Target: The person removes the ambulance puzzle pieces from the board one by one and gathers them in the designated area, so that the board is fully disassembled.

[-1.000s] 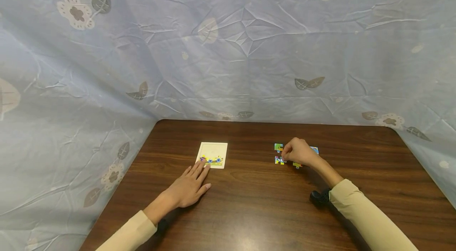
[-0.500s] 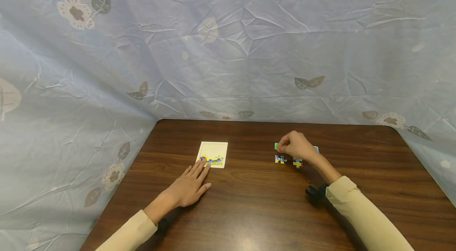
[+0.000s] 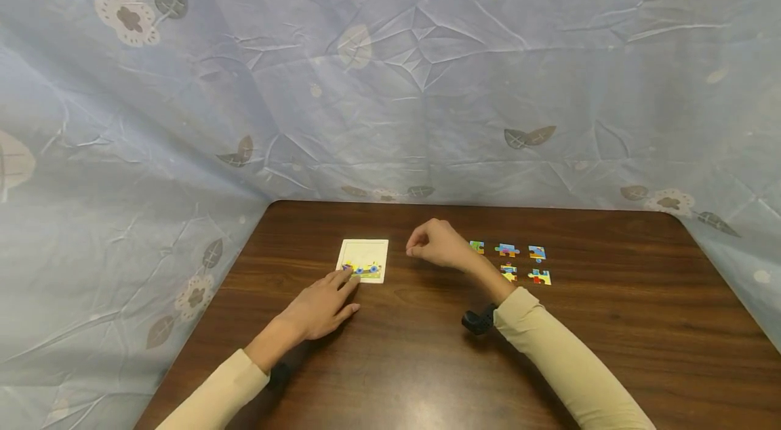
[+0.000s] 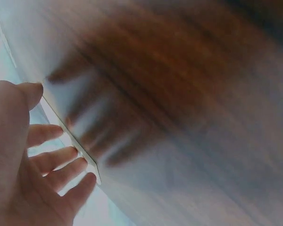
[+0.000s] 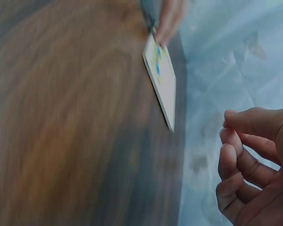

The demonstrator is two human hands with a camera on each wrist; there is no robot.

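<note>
My left hand (image 3: 320, 308) lies with fingers extended, their tips on the near edge of a cream puzzle tray (image 3: 369, 251). A strip of colourful picture shows along the tray's lower part; the rest of its inside is pale. In the left wrist view the spread fingers (image 4: 52, 162) touch the tray's edge. My right hand (image 3: 441, 243) hovers above the table between the tray and the loose puzzle pieces. Its thumb and fingers are curled with the tips together; the right wrist view (image 5: 250, 160) shows no piece between them.
Loose puzzle pieces lie in two rows at the right: a green one (image 3: 476, 247), a blue one (image 3: 507, 250) and several others, including a red and yellow one (image 3: 539, 277). My right forearm covers part of this area. A floral cloth (image 3: 390, 77) hangs behind the brown table (image 3: 396, 362).
My right hand has left the puzzle pieces and moved left towards the tray, uncovering more of the two rows. My left hand stays on the tray's edge.
</note>
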